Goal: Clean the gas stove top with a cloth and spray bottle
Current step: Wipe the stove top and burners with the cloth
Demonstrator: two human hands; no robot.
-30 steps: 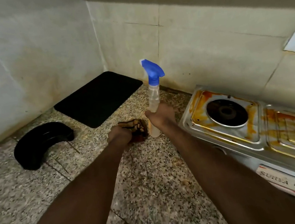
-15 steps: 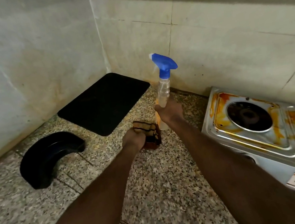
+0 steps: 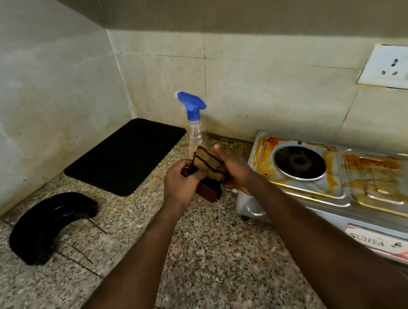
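Gripping the cloth [image 3: 209, 169] in my left hand [image 3: 181, 183] and right hand [image 3: 236, 170], I may topple the spray bottle [image 3: 195, 126] just behind.

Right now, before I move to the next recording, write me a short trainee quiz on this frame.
1. Fill in: the clear plastic spray bottle has a ____ trigger head.
2. The left hand and right hand both grip: A that bottle, B the brown black-striped cloth, C nothing?
3. True or false: the steel gas stove top is free of orange stains.
Key: 1 blue; 2 B; 3 false.
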